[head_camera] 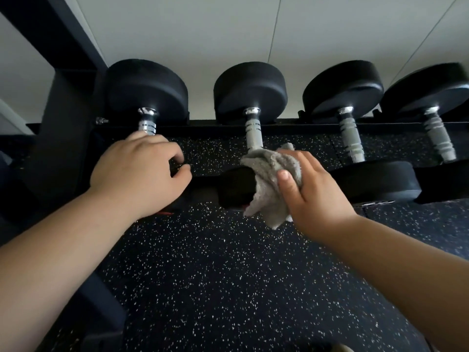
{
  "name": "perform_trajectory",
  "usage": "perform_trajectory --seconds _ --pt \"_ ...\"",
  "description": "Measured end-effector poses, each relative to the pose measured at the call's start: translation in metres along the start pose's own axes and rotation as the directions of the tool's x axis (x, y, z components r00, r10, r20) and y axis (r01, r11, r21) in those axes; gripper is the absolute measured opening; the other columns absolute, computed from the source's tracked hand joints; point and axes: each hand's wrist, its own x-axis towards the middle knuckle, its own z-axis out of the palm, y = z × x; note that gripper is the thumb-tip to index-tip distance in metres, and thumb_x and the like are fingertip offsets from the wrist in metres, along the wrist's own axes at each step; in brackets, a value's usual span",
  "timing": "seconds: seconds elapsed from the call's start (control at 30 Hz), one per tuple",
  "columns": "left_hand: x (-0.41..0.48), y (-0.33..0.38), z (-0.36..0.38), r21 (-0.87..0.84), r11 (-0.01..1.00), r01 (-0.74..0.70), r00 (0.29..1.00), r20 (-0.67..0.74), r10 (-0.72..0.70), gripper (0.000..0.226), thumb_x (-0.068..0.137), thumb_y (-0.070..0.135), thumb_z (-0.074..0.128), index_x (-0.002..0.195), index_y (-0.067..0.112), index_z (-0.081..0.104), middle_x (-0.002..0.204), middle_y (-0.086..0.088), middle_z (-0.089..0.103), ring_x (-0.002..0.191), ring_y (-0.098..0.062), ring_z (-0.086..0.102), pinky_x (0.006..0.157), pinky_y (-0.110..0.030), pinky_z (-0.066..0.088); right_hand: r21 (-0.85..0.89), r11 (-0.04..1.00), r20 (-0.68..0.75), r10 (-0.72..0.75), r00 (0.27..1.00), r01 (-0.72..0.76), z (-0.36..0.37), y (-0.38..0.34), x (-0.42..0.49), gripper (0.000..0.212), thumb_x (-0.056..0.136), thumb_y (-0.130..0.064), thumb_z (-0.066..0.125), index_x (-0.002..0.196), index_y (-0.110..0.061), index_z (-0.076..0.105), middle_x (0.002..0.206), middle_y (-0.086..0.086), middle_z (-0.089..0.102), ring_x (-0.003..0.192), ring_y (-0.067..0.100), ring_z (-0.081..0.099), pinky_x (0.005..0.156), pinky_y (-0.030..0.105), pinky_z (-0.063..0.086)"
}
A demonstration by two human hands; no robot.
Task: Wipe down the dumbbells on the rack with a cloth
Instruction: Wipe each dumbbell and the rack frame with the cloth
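right hand grips a grey cloth pressed to the near head of the second dumbbell on the rack, thumb over the fabric. left hand, apart from the cloth, lies with fingers curled, apparently round the first dumbbell at its near handle end; contact is hidden.

A gym: black dumbbells on a rack above speckled rubber flooring.

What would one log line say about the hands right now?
left hand: grips leftmost dumbbell | right hand: holds grey cloth on second dumbbell | stage: wiping
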Motion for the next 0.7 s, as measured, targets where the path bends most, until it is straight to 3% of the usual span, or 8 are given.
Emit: perform_trajectory --seconds 0.07,0.13,0.2,0.3,0.43,0.57,0.63,0.7 --pt "0.001 0.0 -0.001 -0.015 1.0 -0.005 1.0 0.004 0.005 0.027 0.092 0.055 0.053 0.1 0.037 0.071 0.11 0.015 0.069 0.114 -0.018 0.056 0.079 -0.036 0.047 -0.048 0.999 -0.052 -0.026 0.998 0.024 0.009 -0.009 0.0 0.045 0.105 -0.052 0.029 0.137 -0.029 0.05 0.137 -0.008 0.051 0.118 0.015 0.055 0.1 0.042 0.051" --pt "0.002 0.001 -0.001 -0.005 1.0 -0.016 1.0 0.015 0.016 0.029 0.092 0.056 0.053 0.103 0.037 0.071 0.11 0.015 0.068 0.116 -0.018 0.056 0.078 -0.036 0.047 -0.187 0.964 -0.081 -0.207 0.975 0.189 0.019 -0.023 0.003 0.045 0.107 -0.045 0.034 0.137 -0.02 0.055 0.141 0.002 0.055 0.132 0.024 0.05 0.113 0.044 0.042" --pt "0.002 0.001 -0.001 -0.006 1.0 -0.021 1.0 0.021 0.021 0.031 0.09 0.057 0.052 0.103 0.037 0.071 0.108 0.015 0.068 0.114 -0.018 0.056 0.079 -0.036 0.047 -0.294 0.883 -0.028 -0.391 0.92 0.366 0.029 -0.036 0.01 0.046 0.107 -0.043 0.041 0.135 -0.015 0.062 0.139 0.005 0.061 0.135 0.028 0.051 0.116 0.045 0.038" --pt "0.001 0.001 -0.001 -0.01 1.0 -0.014 1.0 0.01 0.014 0.03 0.089 0.056 0.054 0.101 0.034 0.072 0.103 0.013 0.069 0.111 -0.019 0.057 0.08 -0.038 0.051 -0.367 0.776 0.121 -0.507 0.854 0.513 0.032 -0.043 0.019 0.052 0.104 -0.05 0.046 0.138 -0.015 0.064 0.14 0.003 0.062 0.139 0.029 0.051 0.118 0.046 0.036" --pt "0.002 0.001 0.0 -0.008 1.0 -0.006 1.0 0.004 0.006 0.028 0.09 0.053 0.057 0.099 0.033 0.074 0.1 0.012 0.069 0.11 -0.02 0.058 0.079 -0.038 0.052 -0.405 0.708 0.292 -0.5 0.815 0.579 0.007 -0.026 0.022 0.072 0.093 -0.065 0.06 0.146 -0.017 0.054 0.149 0.002 0.051 0.143 0.024 0.044 0.123 0.04 0.032" --pt "0.003 -0.001 0.003 0.018 1.0 -0.017 1.0 0.003 0.017 0.031 0.09 0.054 0.055 0.098 0.032 0.075 0.101 0.011 0.07 0.107 -0.022 0.06 0.078 -0.037 0.05 -0.457 0.79 0.227 -0.341 0.912 0.408 -0.02 -0.003 0.021 0.093 0.072 -0.07 0.075 0.141 -0.013 0.052 0.14 0.008 0.057 0.126 0.029 0.059 0.103 0.043 0.049" --pt "0.003 0.0 0.004 0.033 0.999 -0.019 1.0 0.012 0.019 0.036 0.088 0.056 0.049 0.098 0.032 0.075 0.102 0.011 0.071 0.106 -0.022 0.06 0.078 -0.037 0.049 -0.464 0.801 0.237 -0.299 0.924 0.378 -0.024 0.004 0.018 0.096 0.069 -0.07 0.073 0.141 -0.011 0.049 0.14 0.01 0.056 0.121 0.032 0.063 0.092 0.048 0.056" --pt "0.003 0.001 0.004 0.045 0.999 -0.02 1.0 0.016 0.019 0.042 0.085 0.058 0.044 0.097 0.031 0.075 0.102 0.01 0.071 0.105 -0.023 0.061 0.077 -0.036 0.047 -0.487 0.786 0.225 -0.309 0.924 0.382 -0.017 0.002 0.016 0.097 0.07 -0.066 0.077 0.141 -0.008 0.047 0.142 0.014 0.054 0.123 0.035 0.061 0.092 0.05 0.056"
